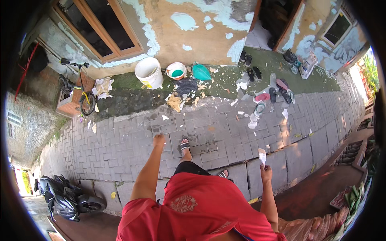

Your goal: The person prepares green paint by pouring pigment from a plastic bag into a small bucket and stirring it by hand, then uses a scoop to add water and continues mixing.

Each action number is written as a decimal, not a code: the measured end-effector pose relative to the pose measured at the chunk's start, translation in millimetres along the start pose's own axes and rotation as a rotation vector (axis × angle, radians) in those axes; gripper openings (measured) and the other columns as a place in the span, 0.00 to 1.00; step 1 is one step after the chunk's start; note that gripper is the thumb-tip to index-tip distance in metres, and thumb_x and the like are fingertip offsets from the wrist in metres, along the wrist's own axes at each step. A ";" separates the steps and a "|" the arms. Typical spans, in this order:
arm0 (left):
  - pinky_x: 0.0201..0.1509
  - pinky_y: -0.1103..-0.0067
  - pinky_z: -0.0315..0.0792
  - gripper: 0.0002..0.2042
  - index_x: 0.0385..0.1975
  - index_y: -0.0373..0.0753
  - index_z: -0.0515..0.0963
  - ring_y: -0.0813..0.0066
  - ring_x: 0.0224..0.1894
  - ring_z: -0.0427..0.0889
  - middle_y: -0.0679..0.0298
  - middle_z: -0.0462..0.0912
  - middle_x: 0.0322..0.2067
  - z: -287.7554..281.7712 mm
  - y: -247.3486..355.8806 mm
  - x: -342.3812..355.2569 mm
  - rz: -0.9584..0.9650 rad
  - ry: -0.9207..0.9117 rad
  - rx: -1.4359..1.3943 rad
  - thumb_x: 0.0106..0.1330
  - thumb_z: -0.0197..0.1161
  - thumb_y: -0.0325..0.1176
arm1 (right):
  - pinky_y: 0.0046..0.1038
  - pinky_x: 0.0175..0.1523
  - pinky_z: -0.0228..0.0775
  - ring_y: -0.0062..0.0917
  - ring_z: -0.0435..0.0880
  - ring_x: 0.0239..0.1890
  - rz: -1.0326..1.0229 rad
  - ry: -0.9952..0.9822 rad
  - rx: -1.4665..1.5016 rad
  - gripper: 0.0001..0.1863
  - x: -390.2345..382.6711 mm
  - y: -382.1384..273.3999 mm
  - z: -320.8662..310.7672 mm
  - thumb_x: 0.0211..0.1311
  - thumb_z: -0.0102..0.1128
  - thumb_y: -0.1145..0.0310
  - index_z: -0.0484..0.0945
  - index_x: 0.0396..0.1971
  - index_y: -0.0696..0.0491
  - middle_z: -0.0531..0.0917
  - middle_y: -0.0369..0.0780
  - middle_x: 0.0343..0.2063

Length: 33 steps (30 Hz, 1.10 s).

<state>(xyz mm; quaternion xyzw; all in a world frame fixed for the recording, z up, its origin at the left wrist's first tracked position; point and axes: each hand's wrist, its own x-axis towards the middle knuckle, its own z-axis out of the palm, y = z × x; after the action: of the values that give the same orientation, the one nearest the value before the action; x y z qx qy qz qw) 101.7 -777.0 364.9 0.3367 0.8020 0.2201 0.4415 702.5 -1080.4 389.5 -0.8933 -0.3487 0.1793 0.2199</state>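
Observation:
My right hand [266,172], out to the right over the slabs, is closed round the narrow end of what looks like a flat paintbrush [262,157]. Its body is white and its wide far end is tan. My left hand [159,140] hangs over the grey paving left of my sandalled foot [185,145], fingers curled in. Whether anything is inside them is hidden. Beyond it, at the foot of the wall, stand a white bucket [149,73], a smaller white tub with green inside [176,71] and a teal bag [201,72]. Neither hand touches these.
Peeling blue paint marks the wall [205,40]; loose flakes [174,103] litter the ground below. Sandals [262,97] and other footwear lie towards the doorway. A folding bike [84,96] stands at far left, a motorbike [66,199] at near left. A dark red ledge [317,186] runs at near right.

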 end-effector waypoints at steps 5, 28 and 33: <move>0.25 0.71 0.77 0.16 0.40 0.31 0.76 0.65 0.29 0.84 0.54 0.83 0.31 -44.1 -74.3 80.2 -0.321 0.041 -0.138 0.68 0.52 0.40 | 0.33 0.22 0.73 0.29 0.81 0.21 0.338 -0.083 0.110 0.26 34.5 -56.4 44.6 0.59 0.68 0.50 0.80 0.38 0.63 0.81 0.43 0.23; 0.36 0.70 0.81 0.15 0.44 0.34 0.75 0.65 0.40 0.86 0.58 0.83 0.39 -7.1 154.3 402.6 -0.254 -0.142 -0.300 0.70 0.56 0.42 | 0.31 0.23 0.68 0.26 0.77 0.21 0.398 -0.375 0.130 0.24 292.2 -398.9 328.8 0.63 0.62 0.49 0.77 0.38 0.60 0.76 0.40 0.23; 0.37 0.69 0.80 0.16 0.44 0.34 0.75 0.64 0.41 0.86 0.57 0.83 0.41 31.4 187.0 487.8 -0.282 -0.127 -0.268 0.71 0.56 0.43 | 0.33 0.23 0.68 0.27 0.77 0.20 0.190 -0.355 0.025 0.24 345.6 -434.2 397.3 0.63 0.62 0.49 0.77 0.35 0.60 0.77 0.41 0.20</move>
<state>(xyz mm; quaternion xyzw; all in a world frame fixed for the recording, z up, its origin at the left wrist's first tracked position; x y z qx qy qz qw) 6.2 -290.4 197.3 0.1723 0.7753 0.2393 0.5586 517.5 -444.8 223.3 -0.8738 -0.2938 0.3581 0.1484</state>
